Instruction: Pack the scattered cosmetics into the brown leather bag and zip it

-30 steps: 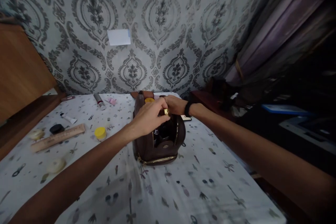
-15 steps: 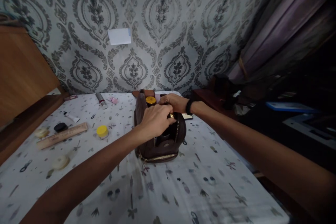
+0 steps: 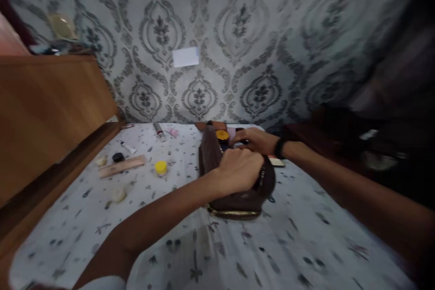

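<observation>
A dark brown bag [image 3: 234, 203] with a gold zipper stands unzipped on the patterned white cloth. Over its opening, at the right rim, lies my left hand [image 3: 241, 168], fingers curled down; what they grip is hidden. My right hand [image 3: 256, 140], with a black band at the wrist, is at the bag's far right side, its fingers bent at the opening. Whether it holds something is blurred. An orange-yellow lid [image 3: 222, 135] shows inside the bag's far left part, just beyond my left hand.
On the cloth [image 3: 190, 253] at left lie a yellow-lidded jar [image 3: 161, 167], a long beige box [image 3: 122, 166], a black round lid [image 3: 118, 157], a white tube [image 3: 128, 147] and a silver tube [image 3: 159, 131]. A wooden cabinet [image 3: 54, 113] stands far left.
The view has turned left, so everything appears further right. My left hand has moved toward the bag's near right rim, its fingers now more curled. My right hand remains at the far side.
</observation>
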Demonstrator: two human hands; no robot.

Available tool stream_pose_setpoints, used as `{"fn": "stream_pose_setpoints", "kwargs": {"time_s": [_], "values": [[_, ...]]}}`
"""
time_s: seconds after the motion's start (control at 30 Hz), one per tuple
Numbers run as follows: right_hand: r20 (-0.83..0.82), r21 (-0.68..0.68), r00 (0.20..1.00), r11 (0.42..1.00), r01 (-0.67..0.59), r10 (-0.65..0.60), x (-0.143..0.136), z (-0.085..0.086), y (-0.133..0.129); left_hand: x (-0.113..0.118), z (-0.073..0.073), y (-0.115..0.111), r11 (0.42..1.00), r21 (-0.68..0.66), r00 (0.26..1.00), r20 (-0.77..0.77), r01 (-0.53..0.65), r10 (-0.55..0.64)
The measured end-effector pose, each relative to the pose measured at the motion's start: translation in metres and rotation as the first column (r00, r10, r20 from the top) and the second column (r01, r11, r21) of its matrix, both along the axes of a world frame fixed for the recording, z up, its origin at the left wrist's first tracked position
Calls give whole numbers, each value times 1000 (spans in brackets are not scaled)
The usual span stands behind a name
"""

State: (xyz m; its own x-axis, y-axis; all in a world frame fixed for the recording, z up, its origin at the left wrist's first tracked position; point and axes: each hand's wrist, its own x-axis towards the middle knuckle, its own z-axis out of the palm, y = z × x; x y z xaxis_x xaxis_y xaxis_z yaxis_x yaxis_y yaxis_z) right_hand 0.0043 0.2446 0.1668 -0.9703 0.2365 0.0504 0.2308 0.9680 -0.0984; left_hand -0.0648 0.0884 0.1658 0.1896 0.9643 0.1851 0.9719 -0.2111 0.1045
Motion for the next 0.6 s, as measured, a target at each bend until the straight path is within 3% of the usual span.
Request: {"fn": "stream_pose_setpoints", "kwargs": {"time_s": [0.2,0.33,0.4,0.5,0.53,0.6], "values": [[-59,-27,998,999,-29,27,1,-7,3,-22,1,-34,951,304,999,-17,53,-50],[-153,-17,988,1000,-25,22,3,-19,11,-59,-8,-77,919,388,998,45,-66,52],[-193,2,981,1000,-28,28,3,-25,13,-90,-23,-97,912,374,985,93,-168,144],[-224,16,974,1000,-20,23,4,-29,13,-149,-50,-125,872,279,915,158,-403,372],[-230,17,973,1000,-15,19,3,-29,13,-171,-58,-134,845,220,873,150,-488,465],[-240,18,971,1000,-2,7,3,-29,11,-211,-71,-152,723,105,731,74,-683,679]]}}
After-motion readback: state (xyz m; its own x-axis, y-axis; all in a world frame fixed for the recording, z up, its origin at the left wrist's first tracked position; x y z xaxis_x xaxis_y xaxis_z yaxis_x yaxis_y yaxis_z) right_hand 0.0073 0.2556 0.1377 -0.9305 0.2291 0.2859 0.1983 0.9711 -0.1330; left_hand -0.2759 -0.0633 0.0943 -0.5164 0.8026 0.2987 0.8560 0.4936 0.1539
